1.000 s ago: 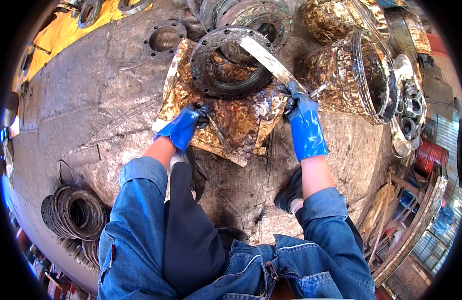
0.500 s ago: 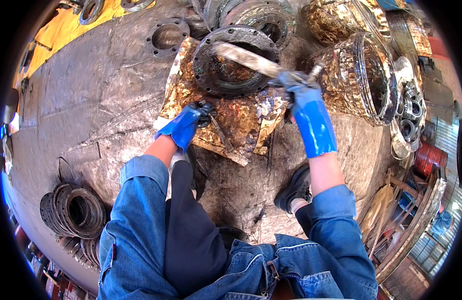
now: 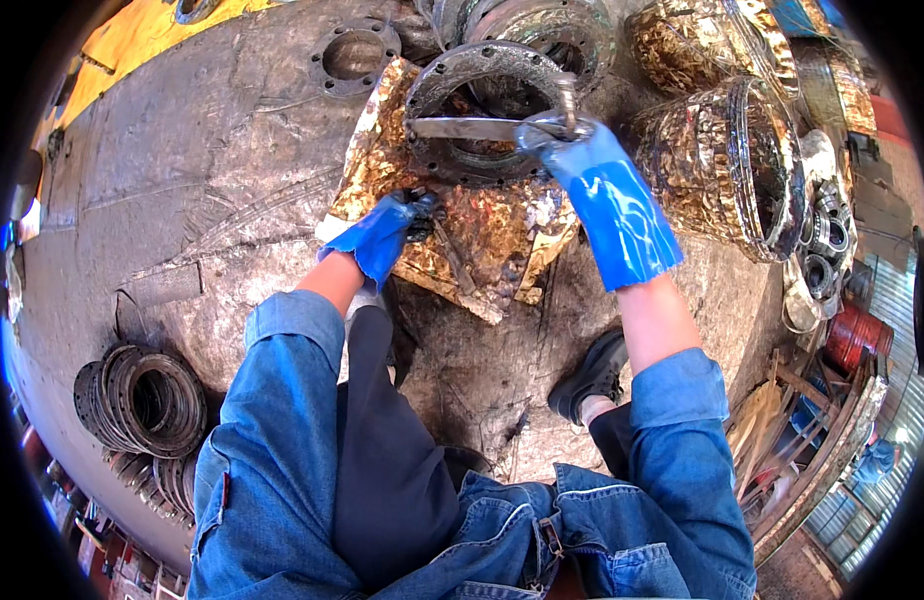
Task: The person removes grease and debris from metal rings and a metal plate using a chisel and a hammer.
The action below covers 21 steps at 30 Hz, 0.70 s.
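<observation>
My right hand (image 3: 572,150), in a blue rubber glove with dark grime on its fingers, is closed round a long flat bar tool (image 3: 462,128). The bar reaches left across a greasy black flange ring (image 3: 444,80), and a short metal cylinder (image 3: 565,92) sticks up by my fist. Under the ring lies a sheet (image 3: 482,235) smeared brown and yellow. My left hand (image 3: 407,215), gloved alike, rests low over the sheet's left part with its fingers curled. What they hold, if anything, is hidden. A thin dark strip (image 3: 452,255) lies beside those fingers.
Another flange (image 3: 355,58) lies flat beyond the sheet, with larger rings (image 3: 542,25) behind. Grease-coated drums (image 3: 722,165) lie at the right, near small metal rings (image 3: 827,235). Stacked flanges (image 3: 152,400) stand at the left. My shoe (image 3: 592,380) is on the stained floor.
My right hand has shifted slightly left and up, and the bar has turned from slanting to nearly level. My left hand stays low by the sheet. The whole view has shifted a little.
</observation>
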Tool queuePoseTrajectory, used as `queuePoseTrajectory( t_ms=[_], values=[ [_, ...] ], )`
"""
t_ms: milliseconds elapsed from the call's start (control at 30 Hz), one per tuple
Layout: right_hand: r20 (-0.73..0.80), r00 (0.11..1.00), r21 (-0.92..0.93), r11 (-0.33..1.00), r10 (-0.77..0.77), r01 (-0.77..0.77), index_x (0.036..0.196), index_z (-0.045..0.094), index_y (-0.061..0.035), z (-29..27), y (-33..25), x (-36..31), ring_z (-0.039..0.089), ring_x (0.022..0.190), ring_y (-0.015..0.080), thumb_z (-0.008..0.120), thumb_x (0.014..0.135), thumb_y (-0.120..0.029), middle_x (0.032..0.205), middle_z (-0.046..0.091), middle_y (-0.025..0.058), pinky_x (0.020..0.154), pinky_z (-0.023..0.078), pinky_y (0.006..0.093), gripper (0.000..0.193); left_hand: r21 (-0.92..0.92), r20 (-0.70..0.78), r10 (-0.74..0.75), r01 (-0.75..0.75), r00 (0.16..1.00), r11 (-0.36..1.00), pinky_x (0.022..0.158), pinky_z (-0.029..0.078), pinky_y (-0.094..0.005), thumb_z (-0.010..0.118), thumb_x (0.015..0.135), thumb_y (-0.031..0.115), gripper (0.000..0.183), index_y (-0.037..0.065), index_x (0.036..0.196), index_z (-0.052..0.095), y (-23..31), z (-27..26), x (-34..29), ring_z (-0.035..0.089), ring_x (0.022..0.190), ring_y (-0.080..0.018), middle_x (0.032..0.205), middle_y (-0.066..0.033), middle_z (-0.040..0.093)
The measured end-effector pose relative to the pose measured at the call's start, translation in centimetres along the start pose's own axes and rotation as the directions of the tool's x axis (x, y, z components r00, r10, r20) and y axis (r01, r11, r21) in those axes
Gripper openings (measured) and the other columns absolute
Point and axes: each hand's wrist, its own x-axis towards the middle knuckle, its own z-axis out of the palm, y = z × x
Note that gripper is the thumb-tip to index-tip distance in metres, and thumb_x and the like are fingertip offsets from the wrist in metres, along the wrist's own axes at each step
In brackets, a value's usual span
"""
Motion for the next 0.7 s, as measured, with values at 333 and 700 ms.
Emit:
queuePoseTrajectory(
  t_ms=[333, 700],
  values=[
    [-0.098, 0.99, -0.273, 0.953, 0.104, -0.127, 0.105, 0.07, -0.0077, -2.5, -5.3, -2.6, 0.057, 0.073, 0.0101, 0.07, 0.085, -0.032, 0.084, 0.069, 0.0043, 0.069, 0.046, 0.0285, 0.032, -0.025, 0.017, -0.005, 0.005, 1.0, 1.0, 0.052, 0.044, -0.0347, 0.06, 0.085, 0.008, 0.027, 0.009, 0.111, 0.054, -0.5, -0.5, 0.0, 0.063, 0.085, -0.021, 0.109, -0.0102, 0.064],
    [-0.01, 0.999, 0.034, 0.999, -0.035, 0.035, 0.098, 0.069, -0.0017, -2.2, 2.0, -4.8, 0.057, 0.065, 0.0108, 0.07, 0.084, -0.014, 0.081, 0.068, 0.0039, 0.057, 0.044, 0.0249, 0.019, -0.046, 0.115, -0.016, 0.021, 0.993, 0.999, 0.051, 0.043, -0.0351, 0.061, 0.083, 0.009, 0.028, 0.009, 0.11, 0.053, -0.9, -0.8, 2.5, 0.062, 0.081, -0.0196, 0.111, -0.0115, 0.063]
  ],
)
